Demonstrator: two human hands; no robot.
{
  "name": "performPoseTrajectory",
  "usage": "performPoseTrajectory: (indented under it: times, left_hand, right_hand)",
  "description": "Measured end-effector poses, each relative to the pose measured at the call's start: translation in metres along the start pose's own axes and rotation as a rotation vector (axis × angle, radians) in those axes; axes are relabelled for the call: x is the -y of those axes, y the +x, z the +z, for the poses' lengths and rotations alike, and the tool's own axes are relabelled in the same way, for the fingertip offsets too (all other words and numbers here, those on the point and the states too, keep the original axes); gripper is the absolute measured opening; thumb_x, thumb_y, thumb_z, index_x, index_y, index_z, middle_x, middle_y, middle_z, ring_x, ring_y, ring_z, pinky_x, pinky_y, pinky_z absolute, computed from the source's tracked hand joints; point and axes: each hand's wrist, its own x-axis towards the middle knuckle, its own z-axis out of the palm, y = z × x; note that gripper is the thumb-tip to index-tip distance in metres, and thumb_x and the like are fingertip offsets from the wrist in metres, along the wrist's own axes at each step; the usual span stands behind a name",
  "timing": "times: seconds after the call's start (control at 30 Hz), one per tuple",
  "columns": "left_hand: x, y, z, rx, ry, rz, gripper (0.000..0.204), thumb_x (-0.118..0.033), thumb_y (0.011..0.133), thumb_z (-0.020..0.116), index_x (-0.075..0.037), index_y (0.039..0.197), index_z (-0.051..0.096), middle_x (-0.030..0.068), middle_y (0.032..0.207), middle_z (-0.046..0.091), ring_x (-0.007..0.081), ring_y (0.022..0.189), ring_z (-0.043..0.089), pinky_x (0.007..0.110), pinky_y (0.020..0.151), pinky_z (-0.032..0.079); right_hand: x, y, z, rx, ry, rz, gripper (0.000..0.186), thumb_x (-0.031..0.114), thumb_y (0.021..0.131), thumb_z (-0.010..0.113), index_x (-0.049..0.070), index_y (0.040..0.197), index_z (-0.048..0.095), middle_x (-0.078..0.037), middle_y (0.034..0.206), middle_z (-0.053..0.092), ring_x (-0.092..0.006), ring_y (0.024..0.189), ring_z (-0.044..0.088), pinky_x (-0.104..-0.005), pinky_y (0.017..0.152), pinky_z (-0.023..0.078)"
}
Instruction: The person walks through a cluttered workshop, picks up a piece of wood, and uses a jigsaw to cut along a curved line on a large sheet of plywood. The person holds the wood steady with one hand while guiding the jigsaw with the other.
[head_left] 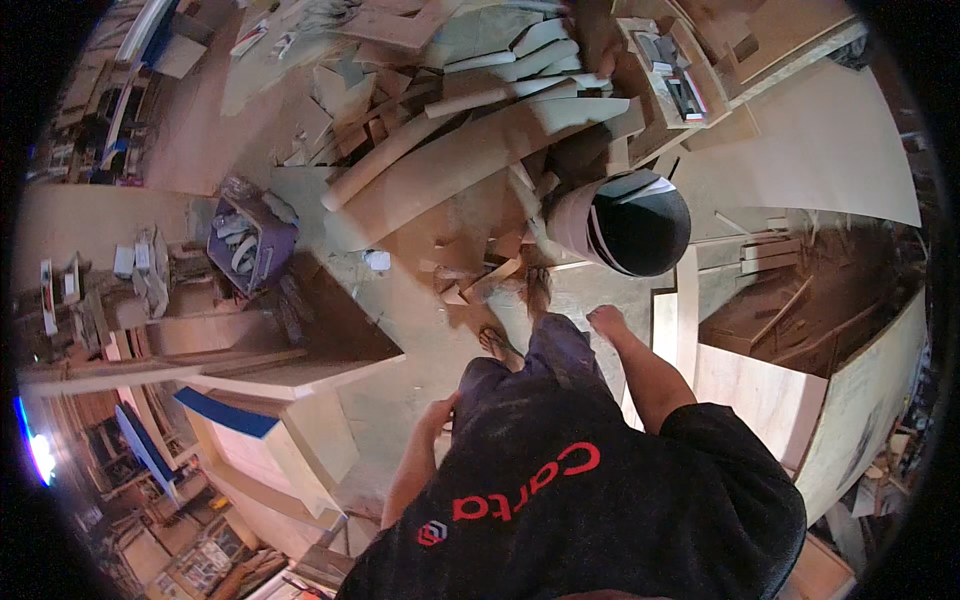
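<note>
On the left, a purple crate [272,262] sits packed with pale scraps [238,245]; now the left hand [438,412], against the trousers [562,348], its grip impossible to tell. Curved panels [480,170] sprawl across the floor [415,355], and here's the right hand [606,322], fingers unreadable too, near the round bin [572,225] ahead; farther right, a debris-filled wooden enclosure [760,395].

Left: purple crate [277,252] filled with grey-white pieces [238,243]. Upper middle: long curved boards [450,182] lying among scrap [345,95] on floor [410,325]. Upper right: shallow wooden tray [692,60], broad pale sheet [830,140]. Lower left: blue strip [228,413] topping pale wooden unit [318,455]
</note>
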Motion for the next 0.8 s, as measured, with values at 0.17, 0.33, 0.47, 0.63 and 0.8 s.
performPoseTrajectory:
  times: [0.17,0.33,0.47,0.63,0.8]
  left_hand:
    - [-0.008,0.011,-0.006,-0.15,0.026,-0.028,0.083,-0.061,0.09,0.064,0.007,0.135,0.056,0.0273,0.134,0.059,0.0417,0.124,0.057,0.048,0.101,0.047]
    - [0.001,0.089,-0.018,-0.322,0.203,-0.022,0.094,-0.061,0.086,0.067,0.012,0.141,0.047,0.0338,0.138,0.054,0.041,0.13,0.054,0.042,0.107,0.044]
    - [0.026,0.121,-0.053,-0.362,0.37,0.01,0.11,-0.072,0.08,0.066,0.011,0.146,0.038,0.0345,0.139,0.052,0.0447,0.13,0.052,0.046,0.107,0.044]
    - [-0.04,0.114,-0.051,-0.521,0.678,-0.04,0.112,-0.075,0.071,0.071,-0.006,0.152,0.036,0.0277,0.136,0.053,0.0434,0.126,0.053,0.05,0.102,0.047]
    - [-0.028,0.122,-0.077,-0.663,0.718,-0.018,0.102,-0.066,0.068,0.078,-0.011,0.147,0.044,0.0223,0.131,0.056,0.0415,0.122,0.056,0.05,0.1,0.049]
  right_hand:
    - [0.104,0.073,-0.042,-0.037,0.45,0.197,0.037,0.042,0.086,0.064,0.009,0.1,0.075,-0.02,0.107,0.072,-0.0377,0.097,0.069,-0.0466,0.088,0.054]
    - [0.095,0.185,0.017,-0.244,0.246,-0.012,0.041,0.042,0.093,0.06,0.002,0.097,0.072,-0.022,0.101,0.072,-0.0381,0.094,0.069,-0.0471,0.087,0.053]
    - [0.139,0.248,0.043,-0.167,0.889,0.343,0.042,0.04,0.096,0.058,0.0,0.099,0.07,-0.022,0.097,0.071,-0.0397,0.091,0.068,-0.046,0.084,0.051]
    - [0.106,0.354,0.14,-0.371,1.441,0.415,0.048,0.046,0.093,0.063,0.0,0.108,0.069,-0.016,0.092,0.072,-0.0321,0.09,0.067,-0.0406,0.082,0.049]
    - [0.11,0.449,0.185,-0.299,1.623,0.686,0.094,0.063,0.081,0.072,0.007,0.149,0.041,-0.013,0.143,0.05,-0.0273,0.128,0.049,-0.0425,0.103,0.042]
